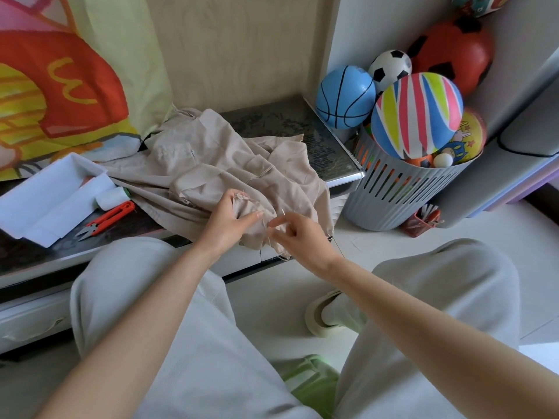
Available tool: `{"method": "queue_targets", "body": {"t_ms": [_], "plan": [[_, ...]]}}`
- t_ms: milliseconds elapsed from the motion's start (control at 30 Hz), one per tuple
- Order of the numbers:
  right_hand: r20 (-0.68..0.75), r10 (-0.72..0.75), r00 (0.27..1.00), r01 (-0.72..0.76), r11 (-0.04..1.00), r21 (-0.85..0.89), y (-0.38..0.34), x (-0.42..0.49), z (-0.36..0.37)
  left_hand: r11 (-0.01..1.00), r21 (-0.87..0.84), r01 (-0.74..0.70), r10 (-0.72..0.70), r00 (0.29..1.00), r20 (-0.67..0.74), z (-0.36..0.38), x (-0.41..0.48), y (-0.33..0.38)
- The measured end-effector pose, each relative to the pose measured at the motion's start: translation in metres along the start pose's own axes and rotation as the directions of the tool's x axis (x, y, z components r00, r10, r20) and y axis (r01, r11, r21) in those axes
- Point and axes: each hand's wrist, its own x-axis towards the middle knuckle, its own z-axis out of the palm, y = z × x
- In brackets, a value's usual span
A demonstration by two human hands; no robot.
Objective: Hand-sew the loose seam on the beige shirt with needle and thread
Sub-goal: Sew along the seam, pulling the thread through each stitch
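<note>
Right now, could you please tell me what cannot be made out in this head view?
1. Head view: the needle and thread are too thin to confirm at the right hand.
2. The loose seam: hidden in the beige shirt, bunched by the left hand.
3. Lower contents of the grey basket: covered by the balls.

Matt beige cloth shirt (pixel 217 164)

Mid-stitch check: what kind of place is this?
Likely a home, perhaps a child's play corner: a grey slatted basket of toy balls, a cartoon-print cloth, the beige shirt on a low dark-topped cabinet.
</note>
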Motion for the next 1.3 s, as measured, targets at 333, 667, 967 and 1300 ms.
{"method": "queue_targets", "body": {"t_ms": [333, 667, 967, 1300], "plan": [[-0.012, 0.048, 0.999, -0.049, 0.995, -0.087, 0.001, 0.007, 0.012, 1.000, -0.008, -0.002, 0.002, 1.000, -0.022, -0.003, 0.001, -0.001], [0.127, 0.170, 0.977, -0.122, 0.941, -0.314, 0.035, -0.007, -0.004, 0.998, -0.059, 0.033, -0.035, 0.999, -0.029, -0.003, 0.004, -0.003], [0.018, 0.040, 0.999, -0.041, 0.997, 0.064, 0.007, 0.010, -0.005, 1.000, 0.002, -0.010, 0.009, 0.996, 0.094, -0.002, -0.003, 0.008], [0.075, 0.073, 0.995, -0.067, 0.994, -0.080, 0.007, 0.026, -0.009, 0.991, 0.119, -0.055, 0.056, 0.998, -0.003, -0.015, 0.006, -0.001]]}}
